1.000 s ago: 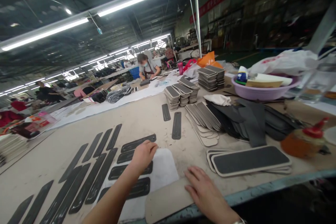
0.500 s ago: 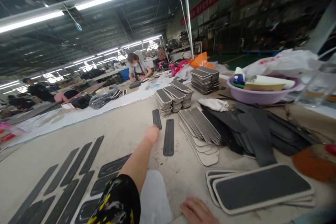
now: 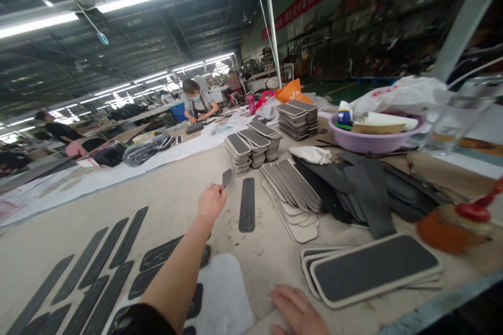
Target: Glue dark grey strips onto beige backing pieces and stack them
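My left hand (image 3: 212, 201) reaches out over the table, its fingers closed in a pinch on the near end of a short dark grey strip (image 3: 227, 178). That strip is turned partly on edge, off the tabletop. Just right of it lies a longer dark strip (image 3: 247, 204) with a shiny wet-looking surface. At the bottom, my right hand (image 3: 298, 310) rests with fingers spread, holding nothing. Near it is a small pile of grey panels with pale borders (image 3: 377, 269). Shiny dark strips (image 3: 129, 235) lie in rows at the left, partly behind my left forearm.
Stacks of pale-edged pieces (image 3: 251, 141) stand ahead, with fanned pieces (image 3: 291, 188) and black sheets (image 3: 365, 188) to their right. A purple basin (image 3: 373, 138) holds odds and ends. An orange-stained pot (image 3: 444, 230) sits at the right. A co-worker (image 3: 198, 102) works farther back.
My left hand has drawn back to the left, and the short strip has turned from flat to edge-on in its grip. The view has shifted slightly right. My right hand stays by the panels.
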`<state>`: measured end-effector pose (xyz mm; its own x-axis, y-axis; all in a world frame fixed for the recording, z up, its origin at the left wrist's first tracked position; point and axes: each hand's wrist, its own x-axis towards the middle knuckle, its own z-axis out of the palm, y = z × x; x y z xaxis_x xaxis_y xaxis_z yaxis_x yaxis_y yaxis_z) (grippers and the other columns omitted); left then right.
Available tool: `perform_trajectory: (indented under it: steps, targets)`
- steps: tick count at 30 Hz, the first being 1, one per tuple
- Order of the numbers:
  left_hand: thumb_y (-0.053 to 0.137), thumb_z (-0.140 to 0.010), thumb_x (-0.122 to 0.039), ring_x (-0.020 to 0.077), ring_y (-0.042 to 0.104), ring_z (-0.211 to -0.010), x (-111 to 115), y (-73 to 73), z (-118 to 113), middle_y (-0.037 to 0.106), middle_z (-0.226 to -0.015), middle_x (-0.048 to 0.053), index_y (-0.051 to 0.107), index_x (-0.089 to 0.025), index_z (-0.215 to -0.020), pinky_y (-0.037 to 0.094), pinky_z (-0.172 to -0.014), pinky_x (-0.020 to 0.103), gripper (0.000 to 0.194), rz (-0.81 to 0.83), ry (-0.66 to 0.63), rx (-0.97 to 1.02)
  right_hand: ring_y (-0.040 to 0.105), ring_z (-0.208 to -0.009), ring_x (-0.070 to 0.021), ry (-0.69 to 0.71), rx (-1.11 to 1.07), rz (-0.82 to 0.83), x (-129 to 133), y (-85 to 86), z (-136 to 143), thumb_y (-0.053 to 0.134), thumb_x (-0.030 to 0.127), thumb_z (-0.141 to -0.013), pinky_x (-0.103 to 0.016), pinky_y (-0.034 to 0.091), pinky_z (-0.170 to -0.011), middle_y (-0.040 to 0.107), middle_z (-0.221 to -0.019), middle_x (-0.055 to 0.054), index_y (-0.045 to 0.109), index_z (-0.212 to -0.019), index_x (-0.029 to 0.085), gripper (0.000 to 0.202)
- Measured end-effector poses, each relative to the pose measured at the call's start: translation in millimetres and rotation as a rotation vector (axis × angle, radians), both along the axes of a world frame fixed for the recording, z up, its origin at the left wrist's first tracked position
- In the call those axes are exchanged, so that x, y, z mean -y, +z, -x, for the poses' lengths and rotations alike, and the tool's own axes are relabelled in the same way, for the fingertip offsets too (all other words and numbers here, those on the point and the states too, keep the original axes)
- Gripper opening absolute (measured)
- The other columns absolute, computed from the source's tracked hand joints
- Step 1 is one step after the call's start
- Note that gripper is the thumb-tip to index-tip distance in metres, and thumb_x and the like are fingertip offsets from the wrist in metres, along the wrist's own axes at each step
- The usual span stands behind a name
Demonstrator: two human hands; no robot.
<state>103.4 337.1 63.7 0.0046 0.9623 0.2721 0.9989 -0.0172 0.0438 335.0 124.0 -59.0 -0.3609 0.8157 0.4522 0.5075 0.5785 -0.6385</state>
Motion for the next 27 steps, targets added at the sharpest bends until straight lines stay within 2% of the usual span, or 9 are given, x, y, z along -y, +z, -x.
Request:
perform_trajectory:
  steps: [2, 4, 6, 9, 11, 13, 18, 23, 27]
  targets:
    - [0.038, -0.085, -0.025, 0.0154, 0.059, -0.082, 36.1, 27.9, 7.6, 0.063, -0.093, 0.006, 0.063, -0.017, -0.09, 0.044, -0.075, 0.024, 0.027, -0.081, 0.005, 0.071, 0.062, -0.095, -0.0204, -0.093, -0.099, 0.008, 2.8, 7.9, -4.7, 0.061, 0.025, -0.074, -0.025, 0.052, -0.082, 0.065, -0.105, -0.009, 0.063, -0.109, 0.021, 0.035]
    - [0.042, -0.083, -0.031, 0.0141, 0.058, -0.07, 81.2, 53.3, 16.7, 0.063, -0.078, 0.002, 0.063, -0.019, -0.085, 0.044, -0.065, 0.024, 0.024, -0.12, 0.009, 0.192, 0.06, -0.1, -0.0207, -0.182, -0.235, 0.049, 6.0, 16.4, -6.8, 0.058, 0.026, -0.078, -0.028, 0.051, -0.086, 0.063, -0.107, -0.01, 0.063, -0.109, 0.02, 0.032]
    - [0.055, -0.076, -0.038, 0.0125, 0.052, -0.057, 130.4, 71.1, 25.2, 0.057, -0.061, -0.002, 0.063, -0.02, -0.08, 0.041, -0.054, 0.022, 0.02, -0.073, 0.015, 0.665, 0.055, -0.107, -0.0213, -0.241, -0.409, 0.172, 7.0, 26.1, -6.7, 0.054, 0.029, -0.082, -0.033, 0.047, -0.092, 0.06, -0.114, -0.011, 0.06, -0.114, 0.02, 0.034]
    - [0.07, -0.06, -0.034, 0.0099, 0.048, -0.054, 199.0, 81.2, 32.8, 0.057, -0.063, -0.003, 0.063, -0.02, -0.074, 0.04, -0.049, 0.02, 0.022, -0.039, 0.059, 1.349, 0.055, -0.107, -0.0217, -0.258, -0.728, 0.46, 4.0, 42.7, -5.0, 0.05, 0.038, -0.085, -0.039, 0.046, -0.092, 0.056, -0.12, -0.013, 0.053, -0.122, 0.019, 0.042]
    - [0.074, -0.054, -0.029, 0.0091, 0.048, -0.056, 236.5, 79.0, 34.0, 0.058, -0.07, -0.002, 0.064, -0.019, -0.073, 0.04, -0.047, 0.018, 0.024, 0.014, 0.137, 1.588, 0.058, -0.103, -0.0222, -0.236, -0.897, 0.646, 2.4, 52.7, -4.0, 0.05, 0.043, -0.084, -0.04, 0.048, -0.087, 0.055, -0.12, -0.014, 0.052, -0.123, 0.017, 0.047]
    - [0.075, -0.052, -0.027, 0.0081, 0.045, -0.054, 267.7, 71.6, 33.9, 0.056, -0.068, -0.002, 0.064, -0.017, -0.071, 0.04, -0.045, 0.017, 0.024, 0.116, 0.197, 1.681, 0.06, -0.098, -0.0216, -0.175, -0.992, 0.794, 4.0, 59.8, -3.6, 0.051, 0.047, -0.083, -0.038, 0.05, -0.082, 0.056, -0.119, -0.015, 0.053, -0.121, 0.017, 0.049]
    - [0.073, -0.058, -0.028, 0.0046, 0.036, -0.044, 330.2, 44.3, 34.6, 0.045, -0.053, -0.003, 0.061, -0.014, -0.065, 0.034, -0.04, 0.015, 0.02, 0.291, 0.232, 1.785, 0.06, -0.082, -0.0148, -0.076, -0.905, 1.0, 22.8, 64.7, -3.6, 0.061, 0.044, -0.075, -0.024, 0.049, -0.067, 0.063, -0.103, -0.009, 0.063, -0.105, 0.016, 0.042]
    - [0.069, -0.065, -0.028, 0.0044, 0.035, -0.044, 372.6, 27.1, 31.7, 0.043, -0.052, -0.004, 0.057, -0.013, -0.064, 0.033, -0.04, 0.015, 0.019, 0.314, 0.237, 1.877, 0.053, -0.061, -0.0091, -0.026, -0.844, 1.042, 40.7, 64.1, -7.4, 0.067, 0.04, -0.068, -0.021, 0.044, -0.058, 0.061, -0.07, 0.0, 0.067, -0.09, 0.015, 0.034]
    - [0.07, -0.063, -0.029, 0.0065, 0.041, -0.051, 390.2, 5.6, 30.7, 0.049, -0.061, -0.002, 0.06, -0.013, -0.07, 0.038, -0.045, 0.018, 0.02, 0.253, 0.274, 1.898, 0.051, -0.055, -0.0089, -0.06, -0.743, 0.99, 48.5, 65.5, -17.7, 0.066, 0.037, -0.068, -0.022, 0.043, -0.057, 0.056, -0.059, 0.003, 0.064, -0.081, 0.015, 0.026]
